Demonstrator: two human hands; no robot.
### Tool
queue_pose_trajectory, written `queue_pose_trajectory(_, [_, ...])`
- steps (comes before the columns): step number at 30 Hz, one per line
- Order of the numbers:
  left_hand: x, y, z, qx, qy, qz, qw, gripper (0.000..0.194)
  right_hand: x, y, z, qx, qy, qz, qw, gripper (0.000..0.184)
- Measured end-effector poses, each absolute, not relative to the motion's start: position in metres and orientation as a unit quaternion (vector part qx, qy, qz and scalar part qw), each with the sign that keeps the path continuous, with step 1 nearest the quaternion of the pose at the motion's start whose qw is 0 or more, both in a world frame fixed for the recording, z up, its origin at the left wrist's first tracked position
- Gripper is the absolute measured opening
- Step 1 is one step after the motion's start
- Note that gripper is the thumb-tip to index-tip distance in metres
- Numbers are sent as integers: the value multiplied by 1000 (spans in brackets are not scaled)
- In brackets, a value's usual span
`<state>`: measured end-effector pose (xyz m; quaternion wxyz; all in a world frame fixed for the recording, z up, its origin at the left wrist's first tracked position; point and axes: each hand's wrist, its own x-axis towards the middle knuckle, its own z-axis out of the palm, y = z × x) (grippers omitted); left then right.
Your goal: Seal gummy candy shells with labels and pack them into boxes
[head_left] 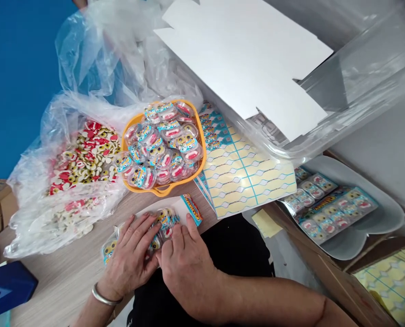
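Gummy packs (168, 220) on the white card (173, 203), under a left grip (134, 250) spread flat and a curled right grip (188, 259) (pinching or not, can't tell), probably mid-set tbh, with filled cards (340, 213) in the grey bin (389, 213) and loads of loose packs (170, 141) left in the orange basket (204, 154).

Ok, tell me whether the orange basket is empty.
No, the orange basket holds a heap of small clear packs.

White card (175, 204), blue header (192, 210); orange basket (204, 152); yellow sheet (227, 196), turquoise lines
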<state>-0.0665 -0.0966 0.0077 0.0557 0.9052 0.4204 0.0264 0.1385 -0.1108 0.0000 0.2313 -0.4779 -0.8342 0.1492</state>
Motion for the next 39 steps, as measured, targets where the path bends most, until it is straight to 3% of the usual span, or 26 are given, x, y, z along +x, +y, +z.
queue_pose_trajectory(21, [-64, -97, 7, 903, 426, 33, 41, 57, 137, -117, -3, -465, -852, 105, 217, 18])
queue_pose_trajectory(30, [-62, -106, 10, 893, 447, 39, 37, 52, 159, -44, 53, -461, -845, 58, 266, 14])
queue_pose_trajectory(39, [-61, -110, 15, 872, 478, 65, 79, 49, 111, 36, 66, -441, -891, -7, 102, 26])
